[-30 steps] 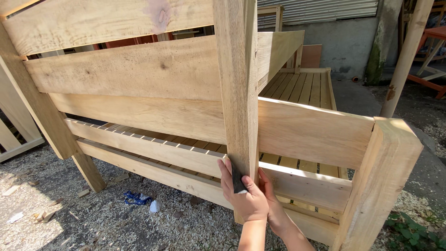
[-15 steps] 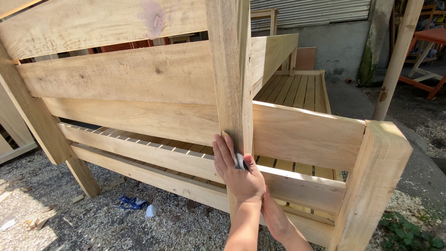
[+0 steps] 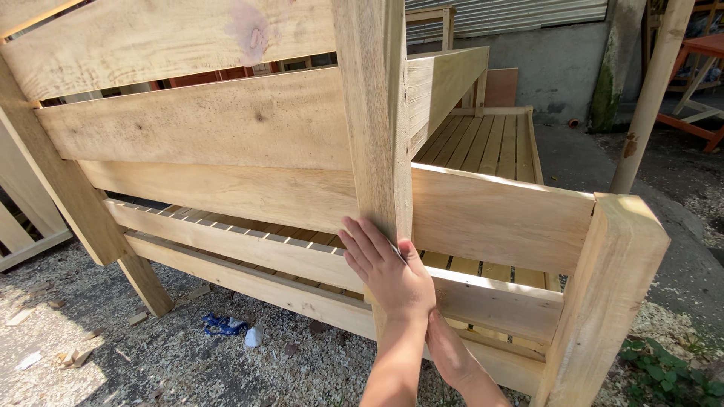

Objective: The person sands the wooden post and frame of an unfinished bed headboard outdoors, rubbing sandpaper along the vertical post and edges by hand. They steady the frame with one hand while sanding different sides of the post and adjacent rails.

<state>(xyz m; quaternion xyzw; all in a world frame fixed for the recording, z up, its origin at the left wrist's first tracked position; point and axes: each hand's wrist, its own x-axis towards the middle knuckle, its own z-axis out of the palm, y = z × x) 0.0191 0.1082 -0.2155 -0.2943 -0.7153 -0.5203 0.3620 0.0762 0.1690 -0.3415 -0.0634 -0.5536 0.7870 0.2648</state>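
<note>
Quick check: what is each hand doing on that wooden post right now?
Left hand: open, palm flat against the upright wooden post, with a small dark pad just visible at its edge.
Right hand: mostly hidden behind the left; grip cannot be told.

We are seeing open gaps between the horizontal boards [image 3: 226, 192] left of the upright post [image 3: 373, 120], while the corner post [image 3: 603, 294] is blocking passage on the right.

Bright, sharp daylight (hard shadows on the ground), with wide-angle bending at edges.
</note>
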